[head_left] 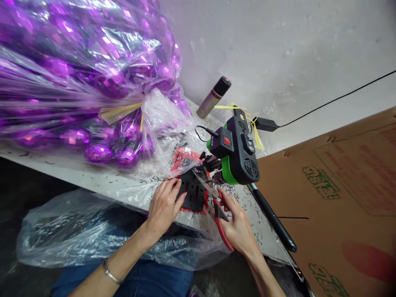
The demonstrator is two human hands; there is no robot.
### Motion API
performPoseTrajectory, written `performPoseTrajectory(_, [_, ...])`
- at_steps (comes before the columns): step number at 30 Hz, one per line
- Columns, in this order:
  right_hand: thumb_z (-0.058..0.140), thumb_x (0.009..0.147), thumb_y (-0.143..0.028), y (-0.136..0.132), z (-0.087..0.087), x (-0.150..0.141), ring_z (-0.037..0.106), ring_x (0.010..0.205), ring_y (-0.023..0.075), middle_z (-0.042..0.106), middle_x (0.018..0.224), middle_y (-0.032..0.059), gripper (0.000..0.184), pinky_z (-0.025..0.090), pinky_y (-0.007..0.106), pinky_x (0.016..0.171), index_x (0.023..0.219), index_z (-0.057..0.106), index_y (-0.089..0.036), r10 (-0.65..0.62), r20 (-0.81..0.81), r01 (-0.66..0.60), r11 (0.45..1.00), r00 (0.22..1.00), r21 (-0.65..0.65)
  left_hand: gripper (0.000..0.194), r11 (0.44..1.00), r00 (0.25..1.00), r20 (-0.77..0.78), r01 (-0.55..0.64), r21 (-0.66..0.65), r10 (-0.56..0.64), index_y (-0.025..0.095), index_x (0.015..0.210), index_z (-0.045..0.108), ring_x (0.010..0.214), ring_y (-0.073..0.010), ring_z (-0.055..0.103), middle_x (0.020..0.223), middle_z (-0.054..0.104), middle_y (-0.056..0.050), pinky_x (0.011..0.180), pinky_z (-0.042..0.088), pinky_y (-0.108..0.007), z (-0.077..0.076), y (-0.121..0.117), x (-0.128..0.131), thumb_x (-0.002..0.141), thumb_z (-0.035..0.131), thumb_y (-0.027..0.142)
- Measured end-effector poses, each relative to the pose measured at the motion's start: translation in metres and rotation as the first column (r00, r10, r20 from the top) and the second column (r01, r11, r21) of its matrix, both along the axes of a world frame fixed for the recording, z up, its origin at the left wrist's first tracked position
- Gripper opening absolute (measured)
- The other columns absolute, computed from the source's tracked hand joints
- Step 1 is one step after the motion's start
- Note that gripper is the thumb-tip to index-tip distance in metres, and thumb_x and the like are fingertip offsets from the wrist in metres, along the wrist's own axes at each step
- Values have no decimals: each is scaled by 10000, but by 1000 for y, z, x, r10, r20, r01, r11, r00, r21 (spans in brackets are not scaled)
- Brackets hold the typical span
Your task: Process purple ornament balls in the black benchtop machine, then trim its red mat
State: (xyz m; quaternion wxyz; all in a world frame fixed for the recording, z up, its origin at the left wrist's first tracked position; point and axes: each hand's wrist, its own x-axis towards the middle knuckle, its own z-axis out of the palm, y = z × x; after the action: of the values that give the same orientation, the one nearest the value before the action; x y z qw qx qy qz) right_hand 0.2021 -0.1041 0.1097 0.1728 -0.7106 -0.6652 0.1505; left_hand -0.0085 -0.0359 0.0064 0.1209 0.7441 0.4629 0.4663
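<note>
My left hand (163, 204) lies with its fingers out along the left edge of a black slotted plate (194, 192), thumb apart. The plate is the base of a small black and green machine (238, 148) with a red switch. In my right hand (236, 225) is a pair of scissors (222, 222) with red and black handles. Their blades point up and left, across the plate toward the machine's lower part. Clear plastic film and a red-edged piece (184, 159) lie around the plate. The blade tips are hard to make out.
A large clear bag of shiny purple balls (99, 82), tied with yellow ribbon (120, 111), fills the left. Behind stands a capped bottle (213, 97). Cardboard (334, 198) and a black bar (274, 220) are on the right. Black scraps litter the white table (123, 181). Plastic (93, 231) covers my lap.
</note>
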Motion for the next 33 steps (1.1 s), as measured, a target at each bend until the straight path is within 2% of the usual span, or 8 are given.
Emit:
performPoseTrajectory(4, [601,801,-259,-9,2,4,669,994,216,697,1178,81,579,578,377,889,1380,592,-252,-1,-58,0,1000,998,-15,280,1000,1000,-4,-4,-6,4,138,1234,639,1062,-284,652,1148,704,-147,911,585,-447,-1,-1,1,988,551,239])
performPoseTrajectory(10, [627,815,-320,4,-2,-4,662,888,206,708,1111,94,586,584,364,821,1391,591,-214,11,-122,-7,1000,992,31,293,1000,1000,6,4,-2,-4,135,1246,636,1067,-286,650,1160,696,-146,923,585,-445,-2,-1,1,979,572,236])
performPoseTrajectory(17, [600,842,-283,-4,-1,1,657,890,190,695,1079,69,562,588,353,852,1403,588,-244,-4,-115,1,1000,993,-26,289,1000,1000,5,4,-6,-4,150,1250,637,1101,-285,646,1172,690,-142,937,580,-444,-1,-1,0,983,561,234])
performPoseTrajectory(22, [583,787,-239,-2,-8,-1,663,956,209,673,1181,92,640,593,376,862,1428,565,-237,10,-162,-4,999,987,36,305,1000,1000,24,1,-27,0,170,1262,645,1077,-279,651,1157,693,-133,933,580,-448,-2,0,1,982,560,254])
performPoseTrajectory(26, [563,787,-214,-12,-6,3,668,901,197,688,1146,64,625,601,369,854,1409,584,-279,-36,-147,31,999,988,-35,304,1000,1000,22,11,-26,-10,179,1265,644,1082,-280,650,1162,692,-131,933,581,-453,-2,0,1,983,555,250])
performPoseTrajectory(33, [557,762,-204,-1,-9,0,667,1011,225,664,1261,96,684,589,386,901,1444,549,-245,12,-134,-10,1000,991,14,280,1000,1000,11,8,1,-8,160,1241,642,1053,-278,655,1144,696,-129,913,586,-439,-1,1,-1,986,568,251])
